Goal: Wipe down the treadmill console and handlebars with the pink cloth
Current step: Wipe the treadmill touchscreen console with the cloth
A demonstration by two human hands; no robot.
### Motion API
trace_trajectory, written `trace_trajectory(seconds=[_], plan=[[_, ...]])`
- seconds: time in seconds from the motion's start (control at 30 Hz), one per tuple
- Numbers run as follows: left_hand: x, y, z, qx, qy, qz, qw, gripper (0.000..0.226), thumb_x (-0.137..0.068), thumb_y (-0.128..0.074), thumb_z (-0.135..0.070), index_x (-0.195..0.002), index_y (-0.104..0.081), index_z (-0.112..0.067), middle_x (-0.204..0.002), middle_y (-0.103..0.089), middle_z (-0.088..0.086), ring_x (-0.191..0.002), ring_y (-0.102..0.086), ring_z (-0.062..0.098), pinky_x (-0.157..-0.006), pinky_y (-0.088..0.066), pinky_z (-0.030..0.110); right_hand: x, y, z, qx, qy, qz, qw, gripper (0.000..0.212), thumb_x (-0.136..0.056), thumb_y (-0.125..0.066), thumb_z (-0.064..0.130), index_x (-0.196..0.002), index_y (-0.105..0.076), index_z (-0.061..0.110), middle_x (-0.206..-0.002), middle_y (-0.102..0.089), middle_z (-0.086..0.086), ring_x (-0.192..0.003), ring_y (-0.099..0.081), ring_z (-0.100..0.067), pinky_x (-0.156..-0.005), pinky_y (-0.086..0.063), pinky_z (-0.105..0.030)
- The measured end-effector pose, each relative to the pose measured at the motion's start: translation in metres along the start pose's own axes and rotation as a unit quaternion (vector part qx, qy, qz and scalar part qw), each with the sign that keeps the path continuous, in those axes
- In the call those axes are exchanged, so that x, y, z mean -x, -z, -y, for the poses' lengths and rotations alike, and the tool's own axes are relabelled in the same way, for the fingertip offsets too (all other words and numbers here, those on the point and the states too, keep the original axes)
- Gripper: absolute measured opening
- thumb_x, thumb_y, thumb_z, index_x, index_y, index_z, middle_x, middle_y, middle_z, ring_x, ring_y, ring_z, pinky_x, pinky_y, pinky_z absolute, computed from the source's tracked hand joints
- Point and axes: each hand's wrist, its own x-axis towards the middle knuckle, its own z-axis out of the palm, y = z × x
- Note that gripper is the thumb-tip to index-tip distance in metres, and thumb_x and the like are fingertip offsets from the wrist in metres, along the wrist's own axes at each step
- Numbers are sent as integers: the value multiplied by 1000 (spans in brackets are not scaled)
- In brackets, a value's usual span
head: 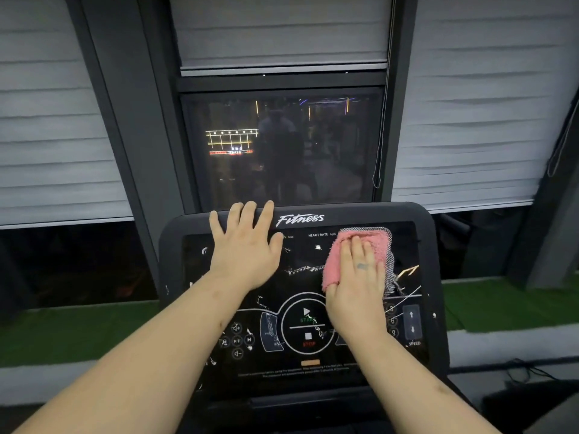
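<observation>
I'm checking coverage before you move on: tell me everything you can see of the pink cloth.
The pink cloth looks like soft terry with a grey-and-white mesh backing along its top and right edges. It is bunched, not spread out, and pressed against the upper right of the treadmill console, below the HEART RATE label. The right hand lies flat over it, fingers pointing up. The left hand rests apart from it.
</observation>
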Motion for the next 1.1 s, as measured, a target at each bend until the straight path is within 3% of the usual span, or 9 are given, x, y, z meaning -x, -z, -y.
trace_trajectory(seconds=[0.13, 0.27, 0.57, 0.77, 0.9, 1.1], plan=[[1, -4, 2, 6, -5, -14, 1000, 61, -105, -26, -52, -162, -15, -33, -164, -25, 0, -153, -13, 25, -124, -1, 64, 3, -13, 8, 69, 79, 11, 994, 79, -89, -43, 29, -163, -19, 12, -171, -20, -10, -159, -12, -33, -125, -18, -61], [-1, -4, 4, 10, -6, -16, 1000, 60, -105, -26, -51, -162, -16, -34, -165, -25, -1, -154, -14, 23, -125, -1, 63, 6, -4, -17, 64, 121, 31, 990, 76, -90, -30, 25, -164, -16, 17, -172, -15, -6, -159, -8, -26, -127, -17, -56], [-2, 1, 3, 28, 2, -4, 1000, 58, -107, -26, -49, -162, -17, -35, -166, -24, -1, -155, -12, 22, -126, 3, 61, 11, 37, -100, -36, 10, 58, 998, 80, -93, -19, 58, -166, -15, 25, -174, 0, 5, -158, 5, -8, -130, -3, -41], [-2, 3, 4, 36, 0, 4, 999, 58, -106, -29, -51, -162, -19, -36, -167, -25, -1, -156, -13, 23, -125, 4, 61, 7, 28, -68, -22, -35, 54, 998, 87, -93, -5, 73, -166, 1, 26, -173, 13, 5, -156, 22, -10, -128, 8, -45], [-3, 4, 4, 27, 2, 11, 1000, 59, -106, -24, -53, -162, -16, -36, -167, -23, -2, -155, -11, 22, -125, 3, 61, 7, 17, -25, 5, 5, 68, 998, 83, -94, 1, 72, -164, 11, 29, -170, 23, 6, -153, 31, -13, -126, 15, -48], [-2, 3, 2, 19, 4, 10, 1000, 59, -106, -24, -54, -162, -16, -37, -167, -24, -2, -156, -12, 22, -126, 3, 61, 11, 6, -2, 18, 62, 76, 995, 76, -97, -1, 67, -163, 10, 30, -167, 23, 7, -154, 29, -15, -126, 14, -49]])
